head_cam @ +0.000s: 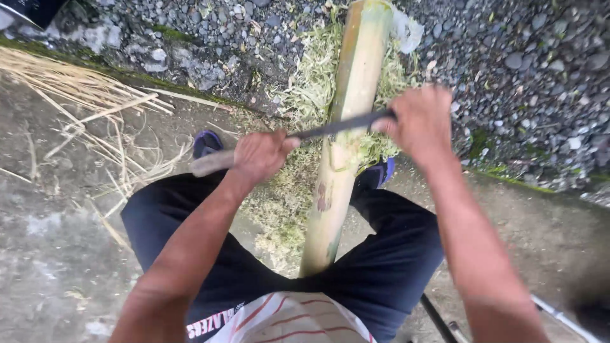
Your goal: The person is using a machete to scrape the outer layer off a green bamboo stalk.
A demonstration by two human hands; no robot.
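Observation:
A thick green-yellow bamboo pole [346, 121] runs from between my knees out onto the gravel. A long dark blade [330, 130] lies crosswise on the pole. My left hand [260, 155] grips the blade's pale handle end to the left of the pole. Just right of the pole, my right hand [422, 124] holds the blade's far end. Pale green shavings [311, 82] lie heaped under and around the pole.
I sit in dark shorts with blue shoes [206, 143] either side of the pole. Dry straw-like strips [82, 95] lie on the concrete at the left. Grey gravel [540, 70] fills the far side. Thin metal rods [559, 317] show at the bottom right.

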